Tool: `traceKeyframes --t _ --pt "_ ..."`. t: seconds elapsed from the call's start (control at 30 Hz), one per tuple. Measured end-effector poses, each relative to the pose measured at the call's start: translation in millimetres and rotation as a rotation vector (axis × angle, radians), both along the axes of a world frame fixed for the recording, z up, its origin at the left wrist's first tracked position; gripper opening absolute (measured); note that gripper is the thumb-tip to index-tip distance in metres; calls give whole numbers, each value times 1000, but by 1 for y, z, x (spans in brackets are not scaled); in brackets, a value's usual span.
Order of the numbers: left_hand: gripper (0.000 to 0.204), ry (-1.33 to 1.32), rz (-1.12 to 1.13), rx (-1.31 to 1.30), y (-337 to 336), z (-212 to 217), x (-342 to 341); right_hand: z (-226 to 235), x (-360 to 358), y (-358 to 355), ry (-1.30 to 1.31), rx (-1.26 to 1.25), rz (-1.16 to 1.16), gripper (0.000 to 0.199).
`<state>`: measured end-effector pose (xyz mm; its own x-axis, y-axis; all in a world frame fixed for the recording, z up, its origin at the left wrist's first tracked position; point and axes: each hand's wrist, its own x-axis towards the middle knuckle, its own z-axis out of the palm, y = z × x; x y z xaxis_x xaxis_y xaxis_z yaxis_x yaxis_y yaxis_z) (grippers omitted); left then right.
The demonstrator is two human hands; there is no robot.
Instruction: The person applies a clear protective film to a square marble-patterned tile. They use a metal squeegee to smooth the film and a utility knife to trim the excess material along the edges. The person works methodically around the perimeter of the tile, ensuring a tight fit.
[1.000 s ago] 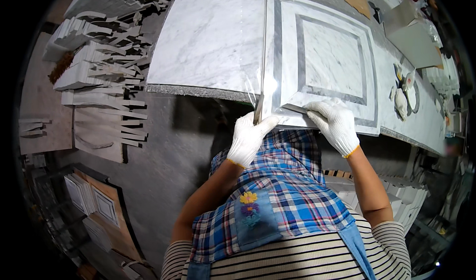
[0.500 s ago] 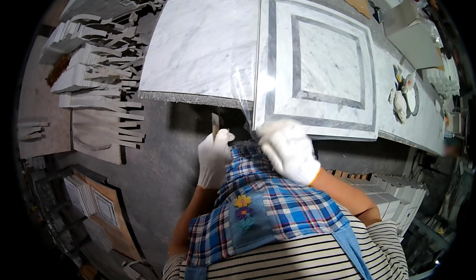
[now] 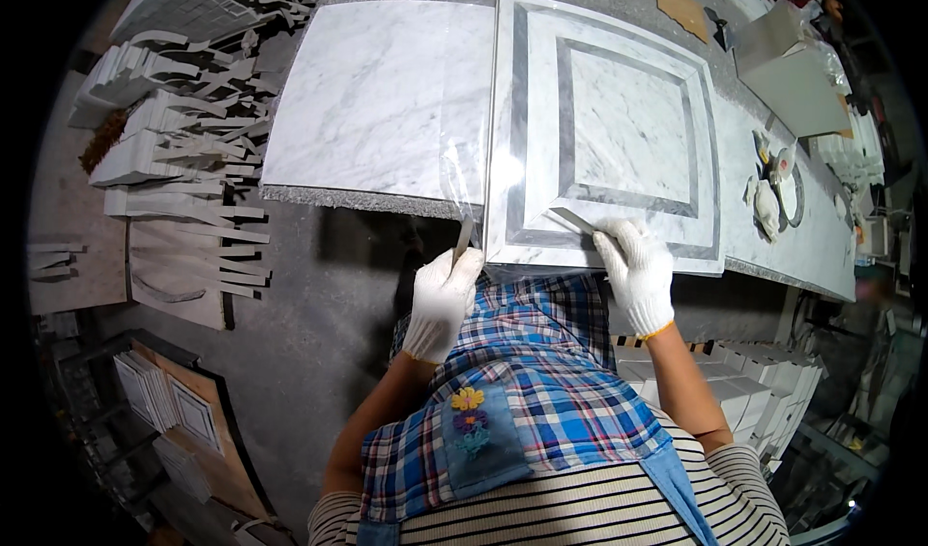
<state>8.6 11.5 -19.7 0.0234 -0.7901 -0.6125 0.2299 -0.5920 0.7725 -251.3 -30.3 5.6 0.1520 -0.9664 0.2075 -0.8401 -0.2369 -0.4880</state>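
Note:
In front of me lies a square white marble panel (image 3: 628, 126) with grey inlaid bands. Clear plastic film (image 3: 458, 155) runs along its left side. My left hand (image 3: 445, 300), in a white knit glove, grips a short, narrow, flat blade-like piece (image 3: 463, 238) upright by the panel's near-left corner. Over the near edge, my gloved right hand (image 3: 638, 271) pinches a thin grey strip-like piece (image 3: 572, 219), its far end low over the panel's border; whether it touches cannot be told. The fingers partly hide both pieces.
A plain white marble slab (image 3: 377, 92) adjoins on the left. Stacked pale strips (image 3: 174, 140) stand farther left. Tape and small tools (image 3: 773, 193) lie to the right, near a cardboard box (image 3: 797, 82). White stacked pieces (image 3: 744, 391) sit below the table's right part.
My right hand has moved right, away from the near-left corner, and now holds the thin strip over the panel. My left hand has shifted right and slightly downward, bringing its blade-like piece to the corner.

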Motion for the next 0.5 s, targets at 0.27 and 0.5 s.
traceKeyframes --t 0.27,0.5 --pt "27 1 -102 -49 -3 -3 -5 -3 -24 -40 5 92 223 21" --pt "21 -242 -222 -339 1 -26 -1 6 -31 -69 299 70 408 32"
